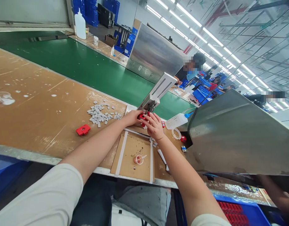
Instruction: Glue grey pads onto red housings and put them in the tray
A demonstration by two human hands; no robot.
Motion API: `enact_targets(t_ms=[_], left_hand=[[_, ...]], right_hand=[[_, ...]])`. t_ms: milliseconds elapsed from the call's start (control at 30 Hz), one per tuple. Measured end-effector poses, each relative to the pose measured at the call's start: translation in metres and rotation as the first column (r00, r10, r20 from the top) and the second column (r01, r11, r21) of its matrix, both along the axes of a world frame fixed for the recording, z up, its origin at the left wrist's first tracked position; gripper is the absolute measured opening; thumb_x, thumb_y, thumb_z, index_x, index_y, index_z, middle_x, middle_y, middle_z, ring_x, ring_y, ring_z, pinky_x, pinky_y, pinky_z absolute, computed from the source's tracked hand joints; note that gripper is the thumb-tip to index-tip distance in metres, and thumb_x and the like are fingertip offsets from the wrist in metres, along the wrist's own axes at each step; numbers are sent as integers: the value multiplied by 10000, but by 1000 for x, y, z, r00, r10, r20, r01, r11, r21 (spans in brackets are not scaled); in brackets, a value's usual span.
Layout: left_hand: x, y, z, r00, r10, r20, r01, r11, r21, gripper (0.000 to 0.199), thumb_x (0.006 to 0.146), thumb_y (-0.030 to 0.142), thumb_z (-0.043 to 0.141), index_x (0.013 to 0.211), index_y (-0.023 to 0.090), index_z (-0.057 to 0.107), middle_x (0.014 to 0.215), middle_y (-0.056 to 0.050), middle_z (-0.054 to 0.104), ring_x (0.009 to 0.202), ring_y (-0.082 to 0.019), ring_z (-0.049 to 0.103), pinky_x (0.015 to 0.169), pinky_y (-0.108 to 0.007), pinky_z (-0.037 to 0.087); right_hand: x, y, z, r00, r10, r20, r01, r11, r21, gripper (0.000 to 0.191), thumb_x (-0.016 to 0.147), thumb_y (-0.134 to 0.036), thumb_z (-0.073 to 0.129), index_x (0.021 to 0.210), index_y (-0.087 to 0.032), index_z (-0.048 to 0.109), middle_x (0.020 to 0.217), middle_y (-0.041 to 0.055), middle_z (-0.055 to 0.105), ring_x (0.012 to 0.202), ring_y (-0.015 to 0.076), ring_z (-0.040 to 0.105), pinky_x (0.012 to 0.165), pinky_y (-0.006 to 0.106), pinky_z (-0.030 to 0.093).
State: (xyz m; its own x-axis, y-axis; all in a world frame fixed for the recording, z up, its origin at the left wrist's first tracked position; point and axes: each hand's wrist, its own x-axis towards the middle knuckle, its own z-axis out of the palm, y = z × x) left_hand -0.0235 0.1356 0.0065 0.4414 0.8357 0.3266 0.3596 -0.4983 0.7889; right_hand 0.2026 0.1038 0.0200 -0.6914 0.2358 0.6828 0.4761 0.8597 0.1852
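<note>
Both my hands meet at the foot of a white upright fixture (pixel 156 91) beside the green belt. My left hand (pixel 134 117) is closed on a small red part (pixel 141 116) under the fixture's dark metal head. From the other side, my right hand (pixel 154 126) has its fingers bent together against the same red part. Fingers hide much of the part. A loose pile of small grey pieces (pixel 99 114) lies left of my hands, with a red block (pixel 83 130) nearer the front edge.
A clear bottle with a blue cap (pixel 176 121) and a roll of tape (pixel 176 134) lie right of the fixture. In front are a small cup (pixel 138 159) on a cardboard sheet (pixel 127 153). Metal panels (pixel 240 138) rise at the right. People stand farther back.
</note>
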Motion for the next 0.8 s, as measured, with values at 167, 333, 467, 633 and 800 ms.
enact_targets(t_ms=[167, 333, 467, 633, 800], left_hand=[[-4, -4, -6, 975, -98, 198, 104, 994, -19, 601, 751, 230, 736, 1346, 199, 653, 1291, -95, 760, 1128, -252, 718, 1004, -354, 541], [1, 6, -13, 822, -12, 570, 188, 949, -252, 452, 786, 136, 547, 1221, 153, 669, 1257, -138, 770, 1187, -235, 724, 1034, -370, 557], [-3, 4, -6, 862, 102, 496, 61, 951, -303, 335, 821, 148, 479, 1061, 159, 713, 1146, -98, 794, 1014, -215, 751, 964, -350, 567], [-22, -17, 37, 922, 365, 131, -327, 913, -246, 313, 956, 241, 452, 1106, 211, 725, 1029, -63, 794, 796, -218, 711, 785, -333, 529], [-78, -76, 82, 762, 447, -469, -433, 890, 144, 308, 981, 382, 509, 1121, 219, 730, 1010, -134, 766, 975, -348, 710, 870, -410, 512]], right_hand=[[0, -10, 9, 989, -108, 104, 118, 989, -88, 560, 965, -63, 513, 1416, -342, 692, 1494, 53, 685, 1525, 254, 529, 1311, 580, 378], [-1, -66, 21, 981, -174, -88, 154, 968, -197, 486, 1012, -88, 464, 1357, -320, 716, 1565, 80, 614, 1569, 309, 465, 1282, 697, 355], [17, -139, 8, 888, -313, -336, 204, 924, -324, 322, 1019, -151, 548, 1219, -289, 759, 1404, 120, 688, 1406, 325, 625, 1135, 642, 543], [57, -234, -37, 707, -583, -400, 410, 799, -441, 220, 1000, -194, 613, 1135, -281, 764, 1216, 136, 708, 1165, 336, 718, 976, 625, 612], [87, -278, -59, 588, -710, -389, 497, 696, -519, 183, 1007, -260, 602, 1094, -285, 761, 1129, 134, 706, 1045, 334, 716, 863, 579, 620]])
